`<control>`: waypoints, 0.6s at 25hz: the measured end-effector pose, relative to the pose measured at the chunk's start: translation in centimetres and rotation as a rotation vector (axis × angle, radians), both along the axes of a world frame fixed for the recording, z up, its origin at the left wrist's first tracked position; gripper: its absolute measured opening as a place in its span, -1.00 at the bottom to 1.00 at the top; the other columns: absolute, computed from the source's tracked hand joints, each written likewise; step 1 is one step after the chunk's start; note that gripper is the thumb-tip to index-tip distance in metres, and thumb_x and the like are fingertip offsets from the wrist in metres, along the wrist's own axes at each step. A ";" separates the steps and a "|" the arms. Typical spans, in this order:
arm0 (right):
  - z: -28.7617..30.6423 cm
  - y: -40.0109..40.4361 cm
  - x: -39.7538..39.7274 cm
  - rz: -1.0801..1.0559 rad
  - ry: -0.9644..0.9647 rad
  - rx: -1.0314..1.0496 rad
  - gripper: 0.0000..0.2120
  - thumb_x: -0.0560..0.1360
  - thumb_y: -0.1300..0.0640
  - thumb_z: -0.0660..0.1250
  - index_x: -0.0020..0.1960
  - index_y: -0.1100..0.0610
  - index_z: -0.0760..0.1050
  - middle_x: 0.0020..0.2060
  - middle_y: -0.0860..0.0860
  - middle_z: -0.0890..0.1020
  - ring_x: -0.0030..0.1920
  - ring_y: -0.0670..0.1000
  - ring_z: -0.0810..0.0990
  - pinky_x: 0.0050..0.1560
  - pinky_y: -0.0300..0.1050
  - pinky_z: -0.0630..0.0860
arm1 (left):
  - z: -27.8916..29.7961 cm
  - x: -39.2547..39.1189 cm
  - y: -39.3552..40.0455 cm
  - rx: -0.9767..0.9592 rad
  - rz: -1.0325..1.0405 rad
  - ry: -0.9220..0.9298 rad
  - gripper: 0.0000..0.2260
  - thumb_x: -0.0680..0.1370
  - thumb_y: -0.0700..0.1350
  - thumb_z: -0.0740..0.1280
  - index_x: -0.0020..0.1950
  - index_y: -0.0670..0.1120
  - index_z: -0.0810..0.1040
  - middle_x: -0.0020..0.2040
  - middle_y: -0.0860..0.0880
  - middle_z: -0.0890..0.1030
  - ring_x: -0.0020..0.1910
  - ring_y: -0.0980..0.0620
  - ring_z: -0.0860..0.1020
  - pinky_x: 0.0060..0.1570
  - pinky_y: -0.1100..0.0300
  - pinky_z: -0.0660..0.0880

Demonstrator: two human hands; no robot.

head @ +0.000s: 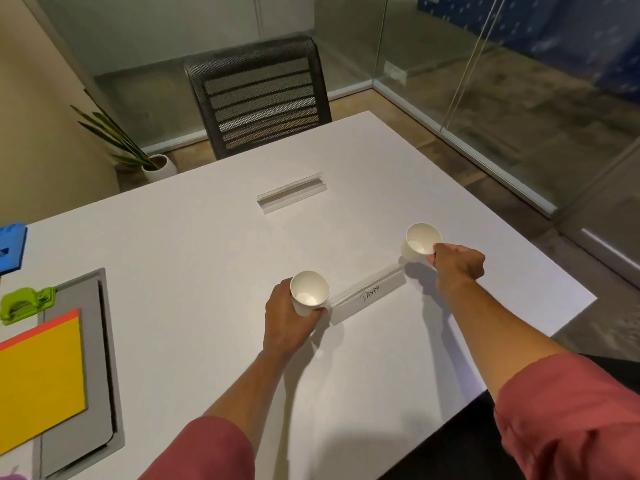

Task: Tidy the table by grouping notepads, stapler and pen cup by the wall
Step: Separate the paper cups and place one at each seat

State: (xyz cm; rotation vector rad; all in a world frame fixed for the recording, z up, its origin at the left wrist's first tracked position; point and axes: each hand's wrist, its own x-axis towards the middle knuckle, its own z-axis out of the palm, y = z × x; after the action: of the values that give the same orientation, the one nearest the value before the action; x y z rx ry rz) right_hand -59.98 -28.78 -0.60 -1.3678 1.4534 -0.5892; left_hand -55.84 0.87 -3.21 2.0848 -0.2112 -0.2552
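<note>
White bench point(214, 258) — two paper cups at centre-right of the frame. Left hand point(287, 320) grips the near cup point(309, 293); right hand point(457, 263) pinches the far cup point(419, 241). A name card point(369, 299) lies between them. Lower left: yellow notepad point(38, 379), with a green stapler point(22, 304) just above it; blue item point(10, 247) at the left edge.
</note>
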 end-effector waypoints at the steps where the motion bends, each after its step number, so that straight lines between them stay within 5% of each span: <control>1: -0.3 -0.3 0.0 -0.006 0.020 -0.006 -0.86 0.39 0.19 0.49 -0.12 0.19 0.57 -0.16 0.10 0.65 -0.11 0.13 0.65 -0.04 -0.04 0.59 | -0.1 0.1 -0.1 -0.002 0.000 0.004 -0.53 0.21 0.08 0.53 0.05 0.10 0.48 -0.05 0.21 0.56 0.01 0.07 0.54 -0.11 0.26 0.45; 8: -2.5 -1.0 0.0 -0.064 0.063 0.055 -0.87 0.39 0.26 0.44 -0.07 0.25 0.63 -0.10 0.13 0.69 -0.18 0.10 0.62 -0.13 -0.16 0.51 | -1.6 0.9 -0.4 0.020 -0.003 0.014 -0.47 0.23 0.08 0.54 0.15 0.01 0.52 0.03 0.11 0.58 0.06 0.02 0.56 -0.03 0.14 0.48; 15: -3.3 -1.3 0.0 -0.075 0.091 0.083 -0.88 0.39 0.25 0.44 -0.08 0.21 0.65 -0.15 0.15 0.71 -0.31 0.08 0.61 -0.22 -0.21 0.47 | -1.7 1.6 -0.8 0.029 -0.015 0.010 -0.53 0.22 0.04 0.53 0.08 0.09 0.49 -0.04 0.21 0.55 0.01 0.04 0.55 -0.14 0.31 0.40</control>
State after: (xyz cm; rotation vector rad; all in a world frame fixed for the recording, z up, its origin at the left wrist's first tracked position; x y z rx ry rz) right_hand -59.95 -30.11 -3.91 -1.2940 1.5910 -0.5143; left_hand -54.20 0.06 -4.96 2.1110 -0.2184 -0.2797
